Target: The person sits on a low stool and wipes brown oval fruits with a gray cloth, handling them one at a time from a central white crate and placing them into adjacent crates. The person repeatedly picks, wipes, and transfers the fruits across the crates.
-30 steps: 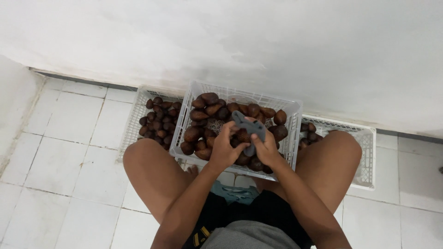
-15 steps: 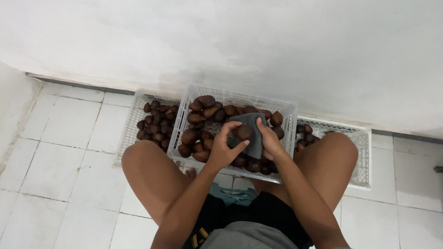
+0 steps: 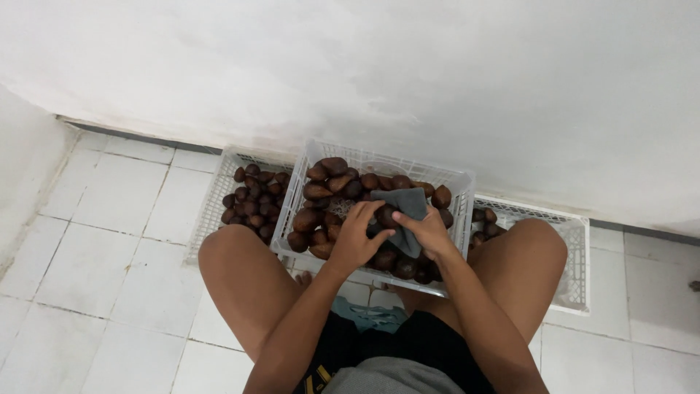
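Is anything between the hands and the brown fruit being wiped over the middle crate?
Nothing visible. The left hand holds the brown fruit directly; the right hand presses the grey cloth against it, above the middle crate.

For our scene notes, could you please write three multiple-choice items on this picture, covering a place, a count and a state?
1. Where is the grey cloth?
A. on the floor tiles
B. over the middle crate, at the right hand
C. on a knee

2. How many white crates show?
A. one
B. two
C. three

3. How is the left hand?
A. fingers curled on a brown fruit
B. flat on the floor
C. resting on the wall

Key: 1 B, cloth lies over the fruit; 2 C, one crate each side; 3 A, fingers wrap it.
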